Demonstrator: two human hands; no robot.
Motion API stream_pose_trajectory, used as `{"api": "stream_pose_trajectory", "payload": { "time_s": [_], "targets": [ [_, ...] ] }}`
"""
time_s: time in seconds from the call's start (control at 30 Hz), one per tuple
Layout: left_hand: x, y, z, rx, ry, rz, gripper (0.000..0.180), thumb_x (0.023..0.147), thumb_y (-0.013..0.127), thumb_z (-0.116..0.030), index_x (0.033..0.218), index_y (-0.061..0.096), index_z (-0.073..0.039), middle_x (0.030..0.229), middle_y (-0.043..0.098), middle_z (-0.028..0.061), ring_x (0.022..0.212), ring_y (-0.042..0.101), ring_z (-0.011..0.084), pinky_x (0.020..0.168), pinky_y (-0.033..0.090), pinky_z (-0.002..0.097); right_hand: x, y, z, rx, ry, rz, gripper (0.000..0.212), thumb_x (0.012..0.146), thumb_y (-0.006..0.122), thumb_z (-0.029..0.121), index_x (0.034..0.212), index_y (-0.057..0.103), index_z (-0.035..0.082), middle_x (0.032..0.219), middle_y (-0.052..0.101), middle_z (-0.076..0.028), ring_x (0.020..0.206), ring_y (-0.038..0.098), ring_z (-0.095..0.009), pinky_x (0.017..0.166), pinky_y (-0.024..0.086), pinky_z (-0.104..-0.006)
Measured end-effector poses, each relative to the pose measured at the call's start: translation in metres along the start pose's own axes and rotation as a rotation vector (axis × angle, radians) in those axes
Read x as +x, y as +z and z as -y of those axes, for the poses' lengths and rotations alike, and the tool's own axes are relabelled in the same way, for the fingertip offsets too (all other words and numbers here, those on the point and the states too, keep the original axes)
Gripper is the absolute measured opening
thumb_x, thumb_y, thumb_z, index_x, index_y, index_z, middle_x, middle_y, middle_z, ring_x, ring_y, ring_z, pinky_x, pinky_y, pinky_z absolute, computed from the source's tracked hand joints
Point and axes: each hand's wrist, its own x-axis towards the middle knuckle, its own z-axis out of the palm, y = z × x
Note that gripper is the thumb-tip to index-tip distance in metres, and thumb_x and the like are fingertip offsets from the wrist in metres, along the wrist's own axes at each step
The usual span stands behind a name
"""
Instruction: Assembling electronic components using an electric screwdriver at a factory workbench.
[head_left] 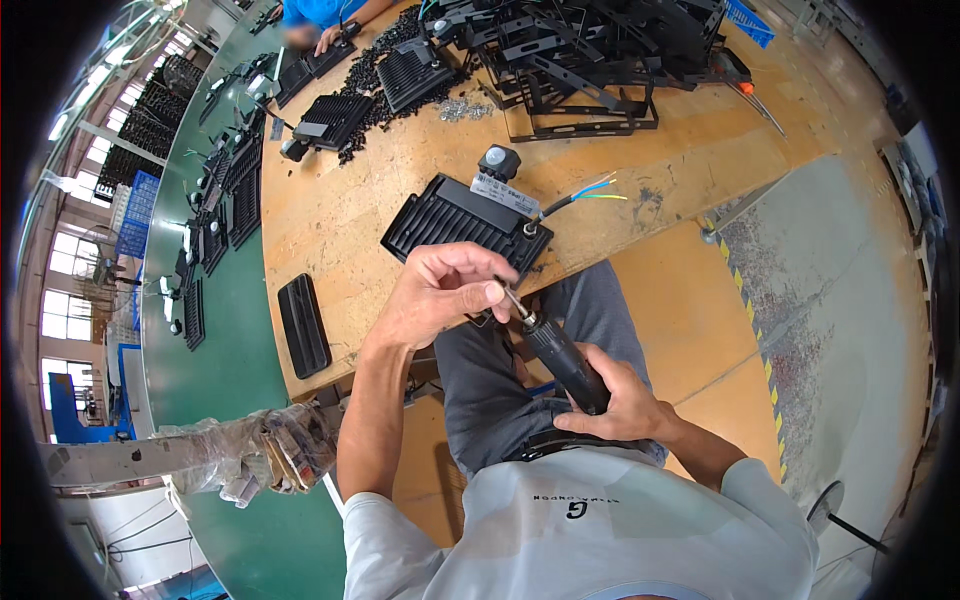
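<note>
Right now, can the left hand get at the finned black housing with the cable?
Probably yes: the finned black housing lies just beyond the left hand with nothing visible blocking, though that hand is at the black power screwdriver's tip.

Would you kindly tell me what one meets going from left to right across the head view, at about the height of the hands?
Green tabletop, black oblong piece, left hand, black cylindrical driver, right hand, yellow-and-black floor striping.
</note>
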Motion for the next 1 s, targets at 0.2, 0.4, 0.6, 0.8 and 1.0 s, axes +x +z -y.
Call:
{"api": "stream_pose_trajectory", "payload": {
  "time_s": [0.2,0.4,0.6,0.8,1.0],
  "targets": [
    [0.065,-0.073,-0.020,0.665,0.195,-0.484,0.021,0.088,0.073,-0.010,0.105,0.073,0.002,0.091,0.075,0.0093,0.075,0.066,0.0120,0.072,0.054,0.0310,0.000,-0.001,-0.007,0.066,-0.146,-0.088,0.077,0.083,0.084,0.025,0.143,0.045,-0.001,0.104,0.068,-0.009,0.085,0.065,-0.015,0.078,0.053,-0.0327],
    [0.156,-0.152,0.004,1.200,0.274,-0.604,0.021,0.085,0.072,-0.015,0.104,0.075,-0.005,0.093,0.076,0.0143,0.085,0.074,0.0271,0.077,0.057,0.0349,-0.009,0.001,-0.015,0.001,0.002,-0.024,0.075,0.082,0.084,0.027,0.140,0.046,-0.002,0.104,0.068,-0.012,0.089,0.065,-0.018,0.081,0.053,-0.0336],
    [0.190,-0.148,0.004,1.330,0.226,-0.554,0.020,0.082,0.075,-0.017,0.099,0.078,-0.008,0.089,0.075,0.0147,0.085,0.073,0.0302,0.079,0.057,0.0378,-0.022,0.002,-0.024,0.040,0.080,-0.059,0.076,0.081,0.084,0.027,0.141,0.047,0.001,0.108,0.068,-0.014,0.097,0.066,-0.020,0.088,0.052,-0.0334],
    [0.209,-0.185,0.010,1.444,0.215,-0.547,0.018,0.078,0.072,-0.019,0.093,0.079,-0.011,0.090,0.074,0.0182,0.087,0.072,0.0354,0.081,0.057,0.0428,-0.021,-0.008,-0.018,0.048,0.165,-0.046,0.078,0.080,0.084,0.028,0.143,0.046,0.002,0.104,0.068,-0.012,0.094,0.066,-0.019,0.087,0.052,-0.0333],
    [0.226,-0.186,0.008,1.779,0.273,-0.370,0.014,0.082,0.062,-0.013,0.090,0.068,-0.004,0.092,0.070,0.0224,0.092,0.068,0.0424,0.081,0.054,0.0494,-0.025,-0.013,-0.022,0.102,0.205,-0.049,0.078,0.080,0.084,0.028,0.143,0.046,0.004,0.100,0.065,-0.008,0.091,0.063,-0.015,0.083,0.051,-0.0321]
  ]
}}
